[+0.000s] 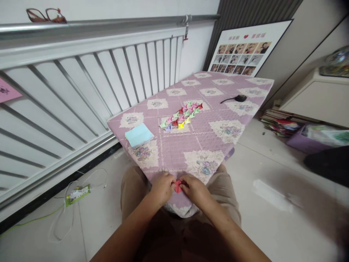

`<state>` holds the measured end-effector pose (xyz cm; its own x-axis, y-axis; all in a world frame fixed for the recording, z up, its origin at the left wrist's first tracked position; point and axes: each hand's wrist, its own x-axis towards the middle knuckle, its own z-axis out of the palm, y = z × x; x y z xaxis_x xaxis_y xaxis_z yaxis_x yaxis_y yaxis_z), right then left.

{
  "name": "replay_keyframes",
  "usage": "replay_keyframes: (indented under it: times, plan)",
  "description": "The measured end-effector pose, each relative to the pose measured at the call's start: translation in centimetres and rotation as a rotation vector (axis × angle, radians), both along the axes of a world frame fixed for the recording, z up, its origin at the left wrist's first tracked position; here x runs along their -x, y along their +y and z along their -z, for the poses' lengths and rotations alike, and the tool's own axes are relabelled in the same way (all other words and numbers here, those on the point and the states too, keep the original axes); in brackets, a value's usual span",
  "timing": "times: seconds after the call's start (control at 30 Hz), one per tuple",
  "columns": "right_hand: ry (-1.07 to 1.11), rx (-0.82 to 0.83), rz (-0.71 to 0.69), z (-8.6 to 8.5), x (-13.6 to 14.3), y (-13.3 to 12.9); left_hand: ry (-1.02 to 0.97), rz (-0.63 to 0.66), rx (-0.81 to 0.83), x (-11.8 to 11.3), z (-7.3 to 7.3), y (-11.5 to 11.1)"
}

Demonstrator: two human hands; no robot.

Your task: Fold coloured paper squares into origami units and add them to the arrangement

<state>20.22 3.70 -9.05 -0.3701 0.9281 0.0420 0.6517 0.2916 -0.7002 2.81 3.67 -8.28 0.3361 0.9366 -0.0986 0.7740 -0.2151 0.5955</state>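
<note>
Head: left hand (163, 187), right hand (195, 188) pinch red paper (177, 187) over table corner (180, 201).

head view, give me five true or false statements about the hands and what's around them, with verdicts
1. The left hand and right hand both hold the red paper piece. True.
2. The light blue paper stack lies on the floor. False: it lies on the tablecloth.
3. The small folded papers come in several colours. True.
4. The black object is nearer the hands than the small folded papers are. False: it is farther away.
5. The power strip is on the floor. True.
</note>
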Motion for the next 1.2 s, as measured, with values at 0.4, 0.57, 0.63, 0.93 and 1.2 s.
replay_keyframes:
  times: [0.4, 0.57, 0.63, 0.93, 1.2]
  plan:
    - [-0.063, -0.053, -0.125, 0.7, -0.4, 0.5, 0.069, 0.160, 0.018, 0.8, 0.4, 1.3]
    - [-0.195, -0.226, -0.153, 1.4, -0.6, -0.3, 0.134, 0.225, -0.073, 1.1, 0.7, 0.7]
    - [-0.261, -0.294, -0.167, 1.6, -0.6, -0.7, 0.200, 0.252, -0.123, 1.2, 1.0, 0.3]
    - [-0.373, -0.500, -0.236, 1.6, -1.1, -2.3, 0.393, 0.336, -0.238, 1.6, 1.4, -0.9]
    - [-0.512, -0.541, -0.188, 1.4, -1.0, -4.4, 0.471, 0.382, -0.368, 1.9, 0.7, -3.1]
